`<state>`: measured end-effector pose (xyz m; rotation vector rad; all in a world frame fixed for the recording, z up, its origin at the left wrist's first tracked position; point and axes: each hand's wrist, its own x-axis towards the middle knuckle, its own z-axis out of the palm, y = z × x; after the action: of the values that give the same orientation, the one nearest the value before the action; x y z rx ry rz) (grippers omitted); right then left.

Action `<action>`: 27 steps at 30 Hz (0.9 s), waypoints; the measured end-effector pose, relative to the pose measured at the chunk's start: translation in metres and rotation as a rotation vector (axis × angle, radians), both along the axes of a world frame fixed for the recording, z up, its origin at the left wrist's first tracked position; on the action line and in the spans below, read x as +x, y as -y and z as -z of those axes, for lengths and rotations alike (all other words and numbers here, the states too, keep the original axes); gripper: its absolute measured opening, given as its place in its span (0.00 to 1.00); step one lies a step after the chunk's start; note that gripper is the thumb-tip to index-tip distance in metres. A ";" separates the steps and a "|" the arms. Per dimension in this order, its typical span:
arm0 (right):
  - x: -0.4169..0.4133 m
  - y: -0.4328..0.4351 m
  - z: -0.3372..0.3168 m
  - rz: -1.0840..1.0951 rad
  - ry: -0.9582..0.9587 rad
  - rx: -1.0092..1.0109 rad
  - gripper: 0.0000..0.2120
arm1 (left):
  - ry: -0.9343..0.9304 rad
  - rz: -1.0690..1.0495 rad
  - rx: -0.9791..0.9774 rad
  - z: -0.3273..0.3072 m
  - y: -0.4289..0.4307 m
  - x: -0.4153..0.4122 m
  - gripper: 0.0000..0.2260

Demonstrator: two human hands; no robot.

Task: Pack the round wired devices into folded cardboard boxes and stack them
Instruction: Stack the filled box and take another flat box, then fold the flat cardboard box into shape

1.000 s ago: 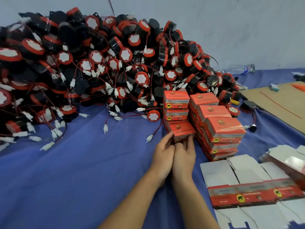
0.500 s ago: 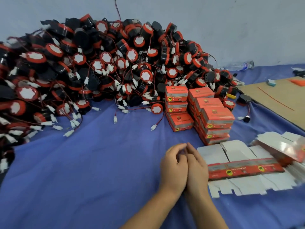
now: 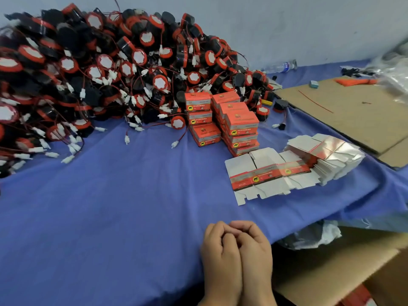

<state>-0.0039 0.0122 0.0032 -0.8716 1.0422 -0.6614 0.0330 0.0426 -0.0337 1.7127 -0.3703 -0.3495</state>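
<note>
Round wired devices (image 3: 110, 69): I see a large heap on the far left of the table, banked against the wall. Each is a squat black disc with a red rim and a white, scallop-edged face. Thin red leads trail out of it and end in small white plastic plugs. One stray device (image 3: 178, 123) lies at the heap's foot, just beside the packed boxes.

Packed boxes (image 3: 240, 125): glossy orange-red cartons, rectangular and closed, stand in stepped stacks right of the heap. A lower stack of three (image 3: 199, 113) touches their left side.

Flat box blanks (image 3: 265, 173): unfolded card lies white side up with a printed red band, fanned out in front of the stacks. A thicker bundle (image 3: 331, 155) in shiny clear wrap sits to its right.

Hands: my left hand (image 3: 220, 259) and right hand (image 3: 256, 257) rest side by side at the near table edge, knuckles touching. Their fingers are curled inward, and I see nothing in either hand. Both are well apart from the devices and the boxes.

Surroundings: a blue cloth (image 3: 99, 206), soft and lightly creased, covers the table. A matte brown cardboard sheet (image 3: 353, 115) lies at far right, and a clear plastic bottle (image 3: 279, 67) lies on its side by the wall. An open brown carton (image 3: 326, 274) stands below the table edge.
</note>
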 end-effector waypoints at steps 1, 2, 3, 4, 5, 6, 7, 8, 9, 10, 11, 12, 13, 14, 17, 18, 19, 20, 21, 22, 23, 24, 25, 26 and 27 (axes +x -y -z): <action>-0.003 0.002 0.002 0.004 -0.030 -0.028 0.16 | -0.008 0.003 0.009 -0.001 0.001 -0.003 0.16; -0.005 0.006 0.004 0.013 -0.063 -0.070 0.17 | -0.017 0.014 0.022 -0.003 0.004 -0.005 0.15; -0.006 0.011 0.005 0.023 -0.104 -0.135 0.16 | -0.020 0.037 0.039 -0.005 0.009 -0.005 0.14; -0.007 0.018 0.005 0.035 -0.163 -0.233 0.16 | -0.013 0.064 0.056 -0.008 0.014 -0.004 0.13; -0.007 0.027 0.004 0.055 -0.242 -0.358 0.15 | 0.006 0.089 0.071 -0.011 0.020 -0.001 0.12; -0.007 0.037 0.003 0.083 -0.325 -0.497 0.15 | 0.028 0.116 0.087 -0.014 0.028 0.004 0.10; -0.006 0.048 0.000 0.117 -0.413 -0.644 0.15 | 0.050 0.148 0.106 -0.018 0.036 0.010 0.08; -0.005 0.060 -0.001 0.153 -0.510 -0.786 0.14 | 0.072 0.183 0.131 -0.021 0.044 0.017 0.08; -0.003 0.071 0.000 0.185 -0.603 -0.900 0.15 | 0.089 0.216 0.159 -0.023 0.053 0.025 0.08; 0.000 0.082 0.001 0.203 -0.692 -0.965 0.16 | 0.100 0.243 0.188 -0.026 0.061 0.032 0.10; 0.004 0.092 0.001 0.188 -0.776 -0.971 0.20 | 0.103 0.266 0.211 -0.028 0.069 0.040 0.11; 0.007 0.100 0.002 0.142 -0.849 -0.941 0.24 | 0.097 0.289 0.224 -0.031 0.076 0.046 0.13; 0.010 0.108 0.003 0.083 -0.908 -0.906 0.28 | 0.080 0.308 0.227 -0.032 0.082 0.052 0.14; 0.012 0.114 0.004 0.028 -0.950 -0.886 0.32 | 0.057 0.320 0.229 -0.033 0.087 0.056 0.16; 0.016 0.126 0.012 -0.007 -0.978 -0.876 0.35 | -0.012 0.313 0.224 -0.033 0.097 0.065 0.19; 0.016 0.128 0.013 0.013 -0.978 -0.875 0.35 | -0.049 0.293 0.201 -0.032 0.099 0.067 0.20; 0.016 0.129 0.015 0.032 -0.987 -0.876 0.35 | -0.096 0.264 0.158 -0.030 0.100 0.068 0.20; 0.016 0.131 0.015 0.043 -1.001 -0.881 0.35 | -0.145 0.229 0.102 -0.028 0.099 0.070 0.19; 0.014 0.133 0.015 0.051 -1.008 -0.887 0.35 | -0.184 0.197 0.047 -0.027 0.099 0.073 0.18; 0.012 0.135 0.013 0.057 -1.000 -0.892 0.34 | -0.214 0.173 0.001 -0.027 0.098 0.075 0.18; 0.010 0.138 0.010 0.063 -0.976 -0.894 0.35 | -0.240 0.160 -0.038 -0.027 0.098 0.078 0.19; 0.008 0.139 0.007 0.070 -0.940 -0.899 0.35 | -0.269 0.160 -0.074 -0.027 0.098 0.080 0.20; 0.006 0.140 0.004 0.079 -0.900 -0.910 0.35 | -0.298 0.173 -0.108 -0.029 0.097 0.081 0.22; 0.004 0.138 0.001 0.092 -0.863 -0.930 0.35 | -0.310 0.199 -0.132 -0.033 0.096 0.081 0.23; 0.002 0.136 -0.002 0.111 -0.833 -0.954 0.35 | -0.301 0.232 -0.146 -0.038 0.094 0.081 0.23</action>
<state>-0.0021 -0.1239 0.0048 -2.0430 1.5312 -0.9344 0.1144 -0.0513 0.0043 1.4500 -0.3635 -0.7237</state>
